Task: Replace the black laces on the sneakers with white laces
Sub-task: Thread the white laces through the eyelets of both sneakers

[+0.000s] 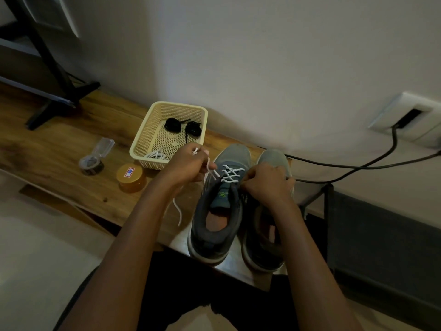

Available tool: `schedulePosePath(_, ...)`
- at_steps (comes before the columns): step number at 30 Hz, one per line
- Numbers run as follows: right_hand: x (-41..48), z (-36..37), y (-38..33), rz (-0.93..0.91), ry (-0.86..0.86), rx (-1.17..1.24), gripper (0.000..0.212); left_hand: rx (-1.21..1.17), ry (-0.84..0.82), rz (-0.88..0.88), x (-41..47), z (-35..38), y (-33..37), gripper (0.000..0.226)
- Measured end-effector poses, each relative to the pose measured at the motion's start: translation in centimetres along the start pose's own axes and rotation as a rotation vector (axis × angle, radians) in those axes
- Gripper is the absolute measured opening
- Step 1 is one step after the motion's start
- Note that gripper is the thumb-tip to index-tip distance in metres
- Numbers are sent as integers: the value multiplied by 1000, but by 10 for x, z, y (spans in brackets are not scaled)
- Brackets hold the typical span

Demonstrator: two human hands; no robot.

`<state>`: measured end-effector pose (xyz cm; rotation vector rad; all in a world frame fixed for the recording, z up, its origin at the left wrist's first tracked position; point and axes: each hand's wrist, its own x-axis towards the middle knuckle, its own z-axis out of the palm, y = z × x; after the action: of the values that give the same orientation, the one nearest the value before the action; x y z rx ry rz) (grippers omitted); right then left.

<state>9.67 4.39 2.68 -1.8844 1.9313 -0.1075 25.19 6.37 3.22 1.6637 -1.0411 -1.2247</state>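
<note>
Now pinching lace (pixel 232 174) in left hand (pixel 188 164), right hand (pixel 267 183) gripping sneaker (pixel 202 235), basket (pixel 179 105) just beside, heels at table (pixel 59 144) edge.

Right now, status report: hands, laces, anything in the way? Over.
Left hand pinches white lace; right hand curled at the eyelets, grip hidden. Sneaker laced white partway. Black laces in basket with spare white lace. Nothing blocking.
</note>
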Motion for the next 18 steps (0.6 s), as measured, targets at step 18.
schedulePosePath(18, 2, 1, 1, 16, 34, 76, 14, 385, -68, 32, 3, -3, -14, 35)
